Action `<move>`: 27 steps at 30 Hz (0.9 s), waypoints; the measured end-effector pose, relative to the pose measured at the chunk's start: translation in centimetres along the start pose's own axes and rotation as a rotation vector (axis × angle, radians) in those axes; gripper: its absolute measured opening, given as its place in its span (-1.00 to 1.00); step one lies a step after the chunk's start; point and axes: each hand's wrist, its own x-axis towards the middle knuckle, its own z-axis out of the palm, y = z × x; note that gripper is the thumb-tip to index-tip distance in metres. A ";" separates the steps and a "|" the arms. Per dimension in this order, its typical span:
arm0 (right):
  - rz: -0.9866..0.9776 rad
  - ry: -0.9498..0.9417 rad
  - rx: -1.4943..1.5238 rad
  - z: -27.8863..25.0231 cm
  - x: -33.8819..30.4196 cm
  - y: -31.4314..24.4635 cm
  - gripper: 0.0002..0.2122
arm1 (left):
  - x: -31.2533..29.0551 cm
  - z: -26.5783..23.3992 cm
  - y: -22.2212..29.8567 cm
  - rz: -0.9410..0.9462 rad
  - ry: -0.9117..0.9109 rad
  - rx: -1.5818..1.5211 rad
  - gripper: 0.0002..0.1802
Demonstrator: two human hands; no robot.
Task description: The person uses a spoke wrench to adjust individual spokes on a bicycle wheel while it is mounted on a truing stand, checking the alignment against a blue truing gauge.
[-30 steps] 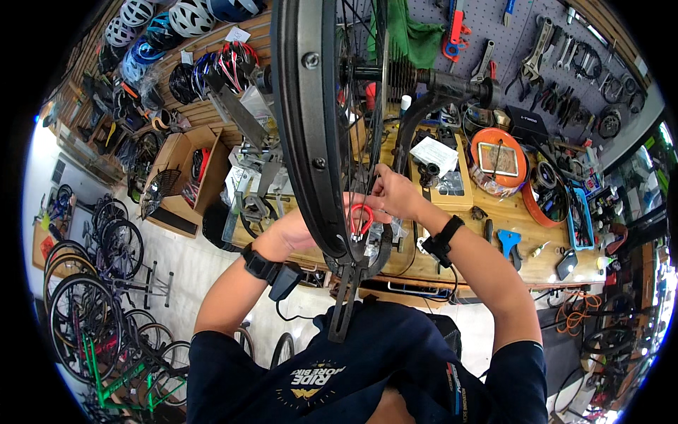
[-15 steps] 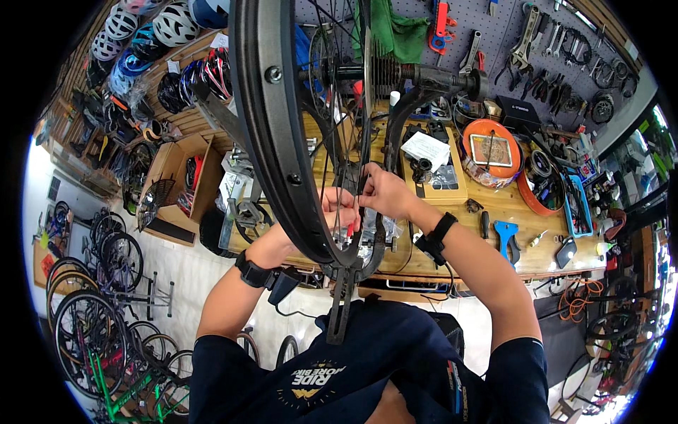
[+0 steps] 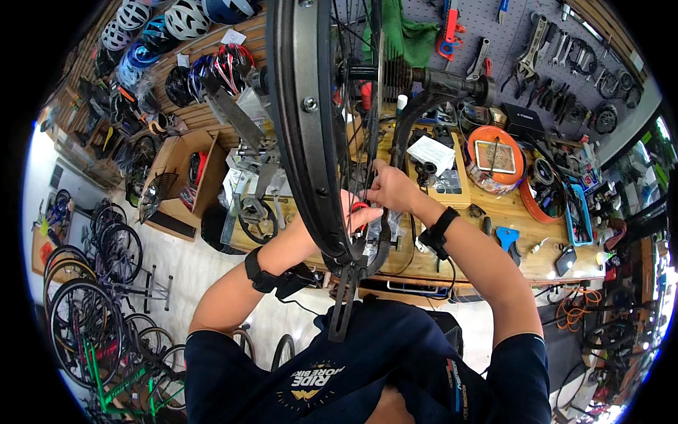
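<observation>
A black bicycle wheel rim [image 3: 305, 141] stands upright before me in a dark metal truing stand [image 3: 409, 116], its axle held between the arms. Past the rim, among the spokes [image 3: 373, 134], my left hand [image 3: 366, 215] is closed on a small red tool that looks like a spoke wrench [image 3: 360, 206]; the rim hides most of its palm. My right hand [image 3: 395, 189] comes in from the other side, its thumb and fingers pinched at a spoke close to the left fingertips. The exact contact is too small to see.
Behind the stand is a wooden workbench [image 3: 508, 212] with an orange bowl [image 3: 524, 159], blue-handled tool [image 3: 506, 236] and opened cardboard box [image 3: 462, 187]. Tools hang on the pegboard [image 3: 487, 32]. At left are a carton [image 3: 176, 166], helmets [image 3: 185, 22] and parked bicycles [image 3: 85, 332].
The wheel and stand appear farther right in the view. My left thumb now reaches out toward the right hand, and the red tool sits higher among the spokes. The right hand stays pinched.
</observation>
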 end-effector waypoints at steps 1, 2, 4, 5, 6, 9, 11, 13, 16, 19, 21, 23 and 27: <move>0.016 -0.008 0.019 0.0 0.1 0.1 -0.47 | -0.1 0.2 0.1 0.020 0.025 0.003 -0.46; 0.033 -0.016 0.037 0.0 0.1 0.2 -0.47 | -0.1 0.6 -0.1 0.057 0.058 0.080 -0.47; 0.018 -0.018 -0.006 0.0 0.1 -0.6 -0.46 | 0.0 1.4 -1.0 0.127 0.131 0.233 -0.50; 0.010 -0.019 -0.028 0.0 0.2 -0.9 -0.46 | -0.1 1.5 -1.1 0.125 0.143 0.241 -0.53; 0.050 -0.034 0.063 -0.2 0.2 -0.8 -0.46 | 0.1 1.7 -1.1 0.132 0.152 0.248 -0.56; 0.115 -0.066 0.266 -0.4 0.3 0.3 -0.46 | 0.3 2.4 -1.7 0.140 0.136 0.071 -0.68; 0.088 -0.065 0.310 -0.6 0.0 1.2 -0.48 | 0.8 3.0 -2.6 0.109 0.022 -0.327 -0.75; -0.006 -0.038 0.203 -1.2 -1.3 0.7 -0.51 | 0.8 2.4 -2.3 0.019 -0.116 -0.598 -0.72; -0.078 -0.001 0.243 -1.5 -3.5 0.2 -0.60 | 0.5 0.3 -2.2 -0.050 -0.392 -1.004 -0.57; 0.036 -0.108 0.275 -2.8 -4.9 -2.3 -0.64 | -0.1 -0.4 -2.7 0.012 -0.521 -1.290 -0.43; 0.042 -0.125 0.297 -2.7 -5.2 -2.3 -0.67 | 0.3 -0.1 -3.3 0.059 -0.546 -1.279 -0.42; 0.016 -0.125 0.280 -2.5 -5.7 -2.4 -0.69 | 0.4 -0.3 -3.2 0.058 -0.555 -1.248 -0.43; -0.035 -0.075 0.232 -3.1 -6.7 -2.5 -0.72 | 0.8 -1.3 -2.9 -0.018 -0.557 -1.109 -0.54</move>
